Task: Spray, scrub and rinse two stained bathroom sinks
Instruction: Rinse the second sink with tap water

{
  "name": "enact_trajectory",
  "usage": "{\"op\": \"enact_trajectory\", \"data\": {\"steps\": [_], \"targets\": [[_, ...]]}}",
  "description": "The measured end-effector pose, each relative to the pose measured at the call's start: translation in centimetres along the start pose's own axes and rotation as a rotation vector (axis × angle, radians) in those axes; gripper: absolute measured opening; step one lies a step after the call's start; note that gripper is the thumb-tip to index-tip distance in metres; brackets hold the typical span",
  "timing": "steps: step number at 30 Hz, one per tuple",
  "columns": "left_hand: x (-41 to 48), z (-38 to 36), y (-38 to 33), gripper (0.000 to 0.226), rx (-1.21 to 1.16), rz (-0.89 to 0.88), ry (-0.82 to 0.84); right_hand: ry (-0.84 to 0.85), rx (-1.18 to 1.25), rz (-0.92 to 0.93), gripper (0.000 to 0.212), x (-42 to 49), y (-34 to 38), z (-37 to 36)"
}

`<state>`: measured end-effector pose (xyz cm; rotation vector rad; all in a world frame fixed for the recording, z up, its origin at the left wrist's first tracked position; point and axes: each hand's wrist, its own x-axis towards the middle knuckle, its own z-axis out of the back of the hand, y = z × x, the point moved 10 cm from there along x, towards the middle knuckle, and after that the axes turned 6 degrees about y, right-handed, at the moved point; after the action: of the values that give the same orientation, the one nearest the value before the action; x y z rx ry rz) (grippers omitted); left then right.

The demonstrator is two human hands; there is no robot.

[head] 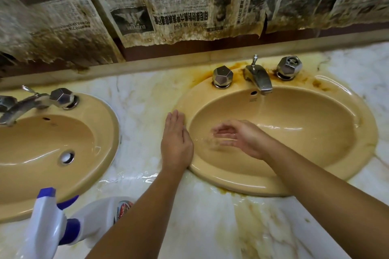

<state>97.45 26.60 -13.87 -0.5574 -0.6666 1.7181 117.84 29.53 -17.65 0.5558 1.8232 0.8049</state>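
A view down over a marble counter (200, 216) with two tan oval sinks set side by side. The right sink (315, 174) is the one being worked on: its tap (257, 76) at the far edge is running, and a thin stream of water (261, 105) falls into the bowl, which suggests the rinsing step. The right hand (237, 136) is down inside the bowl on its left side, fingers loosely cupped and blurred. It seems to hold nothing and is probably sweeping water across the surface. The left hand (175, 143) lies flat, fingers straight and together, on the counter against the sink's left rim, likely bracing the person as they lean in. Orange-brown stains (237, 69) ring the base of the tap and its two knobs, and streaks run down the near counter. The left sink (31, 153) looks wet, its tap not visibly running. A white and blue spray bottle (63, 223) lies on its side at the near left, set aside within reach. Stained newspaper (168, 6) covers the far wall.
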Motion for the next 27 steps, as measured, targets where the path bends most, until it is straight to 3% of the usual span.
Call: {"op": "enact_trajectory", "data": {"steps": [4, 6, 8, 11, 14, 16, 18, 20, 23, 25, 27], "targets": [[1.7, -1.2, -1.8, 0.054, 0.253, -0.101, 0.112, -0.366, 0.806, 0.077, 0.039, 0.5, -0.1, 9.9], [2.7, -1.6, -2.2, 0.055, 0.376, -0.148, 0.135, -0.426, 0.969, 0.106, 0.039, 0.8, 0.6, 10.9], [3.4, -2.1, -2.4, 0.055, 0.459, -0.183, 0.153, -0.326, 0.967, 0.172, 0.036, 1.4, 2.4, 7.8], [4.0, -2.6, -2.8, 0.061, 0.55, -0.25, 0.17, -0.139, 0.456, 0.316, 0.032, 1.6, 6.0, -0.2], [4.4, -2.8, -2.8, 0.063, 0.527, -0.268, 0.197, -0.051, -0.6, 0.617, 0.037, 1.4, 9.2, -5.6], [4.7, -2.8, -2.5, 0.064, 0.529, -0.249, 0.196, 0.006, -1.212, 0.605, 0.047, 3.5, 8.3, -6.0], [5.0, -2.8, -2.4, 0.065, 0.534, -0.232, 0.191, -0.161, -1.467, 0.512, 0.056, 4.9, 8.1, -4.0], [5.1, -3.0, -2.3, 0.068, 0.542, -0.221, 0.211, -0.141, -1.517, 0.604, 0.059, 4.5, 7.6, -5.4], [5.3, -3.2, -2.2, 0.071, 0.564, -0.217, 0.237, 0.065, -1.273, 0.752, 0.051, 2.2, 5.5, -6.2], [5.4, -3.2, -2.2, 0.069, 0.57, -0.205, 0.238, -0.099, -0.839, 0.641, 0.039, 1.8, 5.4, -1.1], [5.6, -3.4, -2.2, 0.068, 0.584, -0.197, 0.255, -0.386, -0.094, 0.339, 0.031, 1.8, 2.8, 6.8]]}}
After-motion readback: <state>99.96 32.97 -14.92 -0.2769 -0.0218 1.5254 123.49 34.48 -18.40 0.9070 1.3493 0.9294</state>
